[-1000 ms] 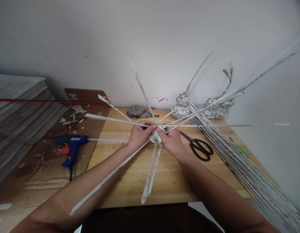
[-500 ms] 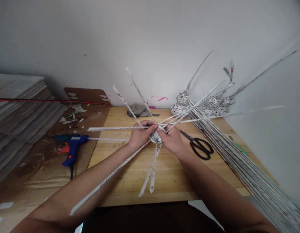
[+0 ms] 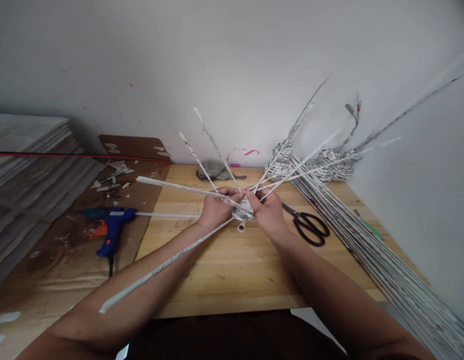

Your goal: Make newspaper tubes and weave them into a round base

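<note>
A small round piece of weaving (image 3: 242, 212) made of rolled newspaper tubes is held between my two hands above the wooden board. Long paper tubes (image 3: 175, 188) fan out from it on all sides. My left hand (image 3: 217, 206) grips its left edge, thumb on top, with other fingers behind. From the right, my right hand (image 3: 268, 210) pinches the far edge near the tubes' bases, its thumb pressed close to the left one. One tube below the weaving shows its hollow end toward me. The fingertips underneath are hidden.
Black-handled scissors (image 3: 310, 227) lie right of my right hand. Behind them are a bundle of paper tubes (image 3: 352, 245) and several woven paper cones (image 3: 280, 159). A blue glue gun (image 3: 117, 227) rests on cardboard at left, near stacked paper (image 3: 37, 175). A grey cloth (image 3: 213, 170) lies by the wall.
The weaving has turned and tilted in my hands. The tubes on the right swung upward and left, the left one's tip rose, and the lower ones now point toward me, looking short.
</note>
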Demonstrator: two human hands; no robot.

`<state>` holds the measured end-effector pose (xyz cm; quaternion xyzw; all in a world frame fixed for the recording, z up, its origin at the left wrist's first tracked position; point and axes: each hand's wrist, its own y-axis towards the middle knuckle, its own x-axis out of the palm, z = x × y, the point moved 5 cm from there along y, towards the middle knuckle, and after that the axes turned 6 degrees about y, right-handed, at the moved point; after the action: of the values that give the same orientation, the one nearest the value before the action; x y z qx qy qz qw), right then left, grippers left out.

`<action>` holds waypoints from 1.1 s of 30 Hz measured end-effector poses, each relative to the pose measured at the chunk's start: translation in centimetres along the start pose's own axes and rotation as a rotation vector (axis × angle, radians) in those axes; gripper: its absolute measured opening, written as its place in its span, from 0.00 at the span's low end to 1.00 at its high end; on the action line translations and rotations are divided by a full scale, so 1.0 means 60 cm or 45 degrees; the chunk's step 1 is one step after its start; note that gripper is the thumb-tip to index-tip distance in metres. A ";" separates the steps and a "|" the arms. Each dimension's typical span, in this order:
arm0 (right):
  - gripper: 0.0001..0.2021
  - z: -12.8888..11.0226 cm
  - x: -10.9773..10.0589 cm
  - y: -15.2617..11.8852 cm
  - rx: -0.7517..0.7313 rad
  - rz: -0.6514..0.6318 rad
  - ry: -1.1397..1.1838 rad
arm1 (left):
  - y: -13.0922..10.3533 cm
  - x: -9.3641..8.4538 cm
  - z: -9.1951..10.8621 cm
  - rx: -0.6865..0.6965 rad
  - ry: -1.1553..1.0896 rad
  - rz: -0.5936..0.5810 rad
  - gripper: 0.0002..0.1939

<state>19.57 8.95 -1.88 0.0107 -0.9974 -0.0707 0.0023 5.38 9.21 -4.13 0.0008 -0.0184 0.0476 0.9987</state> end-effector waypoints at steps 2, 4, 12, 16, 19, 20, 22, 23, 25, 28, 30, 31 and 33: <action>0.11 0.000 -0.007 0.006 -0.001 -0.003 -0.044 | 0.000 0.001 0.007 -0.052 -0.072 -0.135 0.16; 0.12 0.000 -0.015 0.014 0.000 -0.024 -0.054 | 0.002 -0.001 0.019 -0.065 -0.146 -0.358 0.20; 0.14 0.001 -0.031 0.035 0.108 -0.239 0.080 | 0.013 -0.028 0.025 -0.209 -0.114 -0.879 0.29; 0.15 -0.005 -0.024 0.027 0.095 -0.319 0.032 | 0.017 -0.027 0.014 -0.293 -0.176 -0.567 0.20; 0.13 -0.003 -0.021 0.023 0.013 -0.367 -0.109 | 0.010 -0.015 0.009 -0.257 -0.111 -0.533 0.17; 0.13 0.000 -0.020 0.023 -0.008 -0.377 -0.159 | 0.008 -0.012 0.006 -0.254 -0.095 -0.528 0.17; 0.12 0.005 -0.018 0.022 -0.042 -0.388 -0.227 | 0.006 -0.006 -0.002 -0.256 -0.089 -0.493 0.18; 0.12 0.007 -0.017 0.022 -0.053 -0.396 -0.245 | 0.006 -0.004 -0.006 -0.253 -0.093 -0.469 0.19; 0.12 0.009 -0.012 0.021 -0.067 -0.411 -0.247 | 0.007 -0.003 -0.009 -0.211 -0.086 -0.414 0.19; 0.12 0.008 -0.010 0.019 -0.047 -0.367 -0.208 | 0.010 -0.006 -0.001 -0.081 0.000 -0.328 0.17; 0.13 0.007 -0.015 0.018 -0.011 -0.271 -0.224 | 0.009 -0.010 0.008 -0.027 0.065 -0.277 0.15; 0.13 0.006 -0.017 0.018 -0.002 -0.223 -0.249 | 0.008 -0.011 0.013 -0.020 0.079 -0.257 0.15; 0.14 0.001 -0.021 0.016 -0.033 -0.156 -0.305 | 0.006 -0.013 0.020 -0.016 0.075 -0.222 0.14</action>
<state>20.84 9.94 -1.81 0.0631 -0.9870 -0.0843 -0.1211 4.55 9.48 -2.98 -0.0053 0.0107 -0.0395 0.9991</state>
